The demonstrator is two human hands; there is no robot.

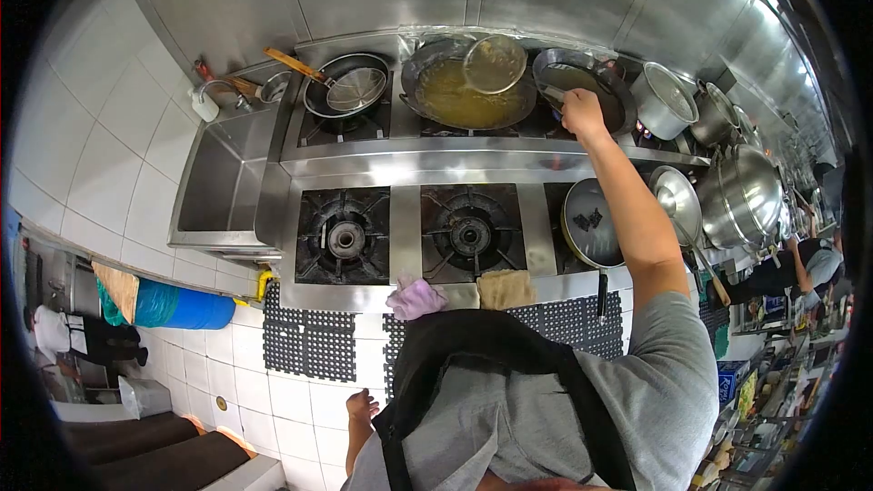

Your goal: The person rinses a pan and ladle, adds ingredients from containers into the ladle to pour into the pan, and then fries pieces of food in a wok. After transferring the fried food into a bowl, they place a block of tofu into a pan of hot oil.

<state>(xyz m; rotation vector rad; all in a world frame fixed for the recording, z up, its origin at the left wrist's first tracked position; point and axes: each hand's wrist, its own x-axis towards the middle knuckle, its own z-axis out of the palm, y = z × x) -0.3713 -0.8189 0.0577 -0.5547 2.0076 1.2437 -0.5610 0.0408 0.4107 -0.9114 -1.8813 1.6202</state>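
My right hand (582,114) is closed around the handle of a round mesh skimmer (496,65). The skimmer is held above a wide wok (411,82) of yellowish, bubbling liquid on the back row of burners. Beneath my right hand is a second dark wok (626,102), partly hidden by my hand and forearm. My left hand (362,405) hangs low at my side over the tiled floor, apart from the stove. It holds nothing visible, and its fingers look loosely bent and apart.
Another skimmer (356,89) rests across a pan (318,109) at back left. A pan with dark pieces (589,205) sits front right, its handle jutting out. Pots (664,102) line the right, with a lit flame nearby. Cloths (416,298) lie on the front edge; a sink (218,182) stands left.
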